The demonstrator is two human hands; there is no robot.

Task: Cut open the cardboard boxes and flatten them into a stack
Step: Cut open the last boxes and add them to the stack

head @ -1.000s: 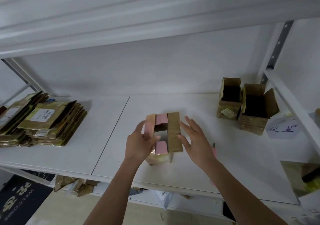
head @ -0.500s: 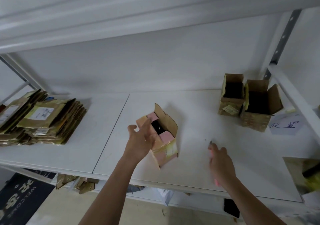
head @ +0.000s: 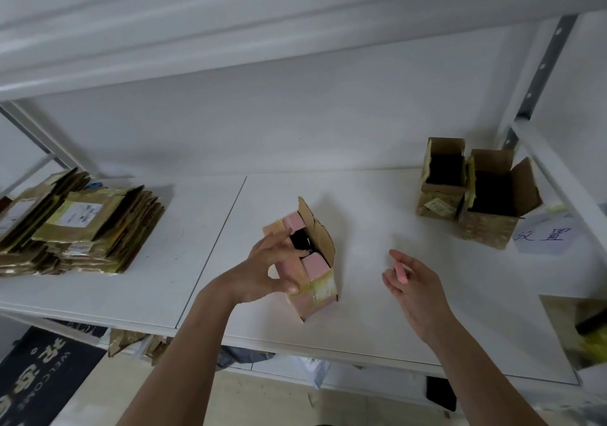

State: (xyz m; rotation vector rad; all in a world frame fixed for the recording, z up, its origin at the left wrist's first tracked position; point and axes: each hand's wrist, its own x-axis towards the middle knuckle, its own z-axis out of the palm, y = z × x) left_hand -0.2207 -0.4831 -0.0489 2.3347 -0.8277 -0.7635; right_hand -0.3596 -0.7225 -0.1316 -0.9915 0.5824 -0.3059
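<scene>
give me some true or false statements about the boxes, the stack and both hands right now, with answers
1. The left hand grips the open box. True.
2. The right hand also grips that box. False: it hovers apart from it, to its right.
3. Two open boxes stand at the far right of the shelf. True.
4. The stack of flattened boxes lies at the shelf's right end. False: it lies at the left.
5. The held box's top flaps are closed. False: they are open.
</scene>
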